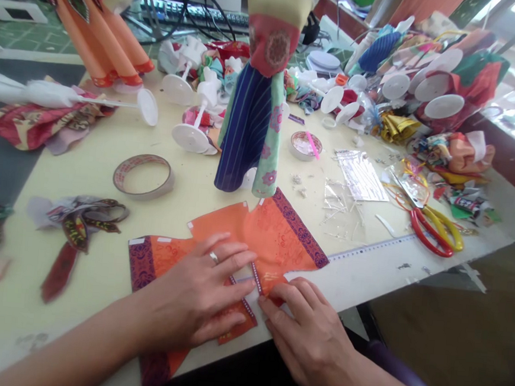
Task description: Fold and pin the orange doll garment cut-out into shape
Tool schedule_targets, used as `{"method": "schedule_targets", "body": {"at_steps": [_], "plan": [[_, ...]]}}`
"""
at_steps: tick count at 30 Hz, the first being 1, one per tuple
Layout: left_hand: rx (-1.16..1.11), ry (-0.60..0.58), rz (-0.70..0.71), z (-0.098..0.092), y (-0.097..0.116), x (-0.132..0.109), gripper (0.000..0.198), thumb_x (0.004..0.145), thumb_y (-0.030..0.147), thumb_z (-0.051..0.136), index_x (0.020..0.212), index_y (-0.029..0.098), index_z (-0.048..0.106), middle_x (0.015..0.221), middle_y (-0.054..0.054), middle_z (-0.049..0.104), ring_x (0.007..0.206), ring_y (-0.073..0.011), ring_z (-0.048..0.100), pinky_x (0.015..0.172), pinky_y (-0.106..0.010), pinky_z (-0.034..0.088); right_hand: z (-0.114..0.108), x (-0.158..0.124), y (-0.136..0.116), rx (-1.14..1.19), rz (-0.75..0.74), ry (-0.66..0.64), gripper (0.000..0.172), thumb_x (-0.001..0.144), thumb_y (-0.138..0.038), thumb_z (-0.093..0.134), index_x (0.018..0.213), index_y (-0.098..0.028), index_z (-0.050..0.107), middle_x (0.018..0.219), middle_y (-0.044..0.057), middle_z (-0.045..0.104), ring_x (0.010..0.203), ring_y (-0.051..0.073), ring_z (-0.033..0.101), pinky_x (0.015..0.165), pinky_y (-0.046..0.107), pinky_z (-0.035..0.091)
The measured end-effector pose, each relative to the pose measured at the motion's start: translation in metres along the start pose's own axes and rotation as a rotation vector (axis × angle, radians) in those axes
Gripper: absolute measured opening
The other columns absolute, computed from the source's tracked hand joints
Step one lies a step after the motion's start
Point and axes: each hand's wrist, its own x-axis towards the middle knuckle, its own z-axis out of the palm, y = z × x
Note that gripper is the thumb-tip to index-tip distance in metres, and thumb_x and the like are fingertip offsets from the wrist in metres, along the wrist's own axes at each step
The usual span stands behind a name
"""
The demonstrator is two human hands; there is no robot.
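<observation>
An orange cloth piece with purple patterned borders [276, 233] lies flat at the table's near edge. My left hand [196, 292], with a ring on one finger, lies flat on the cloth with fingers spread, pressing it down. My right hand [306, 331] rests at the cloth's lower edge, fingertips together on a folded hem near a thin patterned strip. Just behind the cloth stands a doll figure [258, 98] in a blue striped and green floral skirt.
A tape roll [143, 176] lies left of the doll, a smaller one [304, 145] to its right. Red and yellow scissors [435, 231] lie at the right. White plastic stands [191, 134], cloth scraps and finished dolls crowd the back. Ribbon scraps [81, 218] lie at left.
</observation>
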Motion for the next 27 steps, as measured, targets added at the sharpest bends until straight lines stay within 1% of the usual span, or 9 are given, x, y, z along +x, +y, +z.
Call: {"method": "schedule_targets", "body": {"at_steps": [3, 6, 11, 16, 22, 27], "plan": [[-0.008, 0.010, 0.016, 0.0030, 0.0011, -0.0002, 0.029, 0.084, 0.037, 0.052, 0.109, 0.025, 0.057, 0.121, -0.008, 0.055, 0.114, -0.0279, 0.048, 0.102, -0.053, 0.032, -0.0001, -0.0005, -0.0004, 0.003, 0.008, -0.001, 0.028, 0.082, -0.007, 0.046, 0.108, -0.013, 0.057, 0.092, 0.010, 0.052, 0.083, 0.022, 0.045, 0.074, 0.039, 0.042], [-0.015, -0.006, 0.017, 0.0043, 0.0021, -0.0001, 0.030, 0.084, 0.038, 0.052, 0.110, 0.024, 0.057, 0.121, -0.009, 0.054, 0.115, -0.0278, 0.047, 0.102, -0.053, 0.032, -0.0004, -0.0006, -0.0006, 0.010, 0.013, -0.004, 0.031, 0.082, -0.007, 0.046, 0.111, -0.013, 0.056, 0.093, 0.010, 0.052, 0.084, 0.022, 0.045, 0.074, 0.039, 0.042], [-0.017, -0.009, 0.006, 0.0030, 0.0030, 0.0014, 0.028, 0.084, 0.037, 0.052, 0.107, 0.023, 0.058, 0.120, -0.009, 0.055, 0.114, -0.0275, 0.047, 0.103, -0.052, 0.031, -0.0010, -0.0002, -0.0003, 0.014, 0.010, 0.005, 0.030, 0.082, -0.006, 0.046, 0.110, -0.013, 0.057, 0.094, 0.010, 0.053, 0.084, 0.022, 0.045, 0.074, 0.038, 0.042], [0.002, -0.049, 0.031, 0.0008, 0.0021, 0.0030, 0.031, 0.084, 0.034, 0.053, 0.113, 0.023, 0.056, 0.122, -0.010, 0.054, 0.116, -0.0271, 0.046, 0.103, -0.052, 0.031, -0.0015, 0.0005, -0.0002, 0.008, 0.008, 0.009, 0.029, 0.082, -0.007, 0.046, 0.108, -0.013, 0.058, 0.093, 0.011, 0.053, 0.085, 0.023, 0.046, 0.074, 0.039, 0.043], [-0.016, -0.006, 0.011, 0.0041, 0.0021, 0.0028, 0.030, 0.085, 0.037, 0.052, 0.111, 0.024, 0.057, 0.120, -0.008, 0.055, 0.114, -0.0265, 0.047, 0.103, -0.051, 0.031, -0.0010, 0.0002, -0.0001, -0.006, 0.002, 0.007, 0.030, 0.082, -0.006, 0.046, 0.109, -0.012, 0.058, 0.092, 0.011, 0.053, 0.085, 0.022, 0.046, 0.074, 0.038, 0.043], [-0.027, -0.010, 0.018, 0.0042, 0.0032, 0.0030, 0.031, 0.084, 0.038, 0.052, 0.111, 0.023, 0.056, 0.117, -0.006, 0.057, 0.112, -0.0256, 0.048, 0.104, -0.050, 0.031, -0.0010, 0.0003, -0.0008, -0.012, 0.006, 0.008, 0.030, 0.083, -0.007, 0.045, 0.109, -0.013, 0.058, 0.091, 0.010, 0.054, 0.085, 0.022, 0.048, 0.075, 0.038, 0.043]]}}
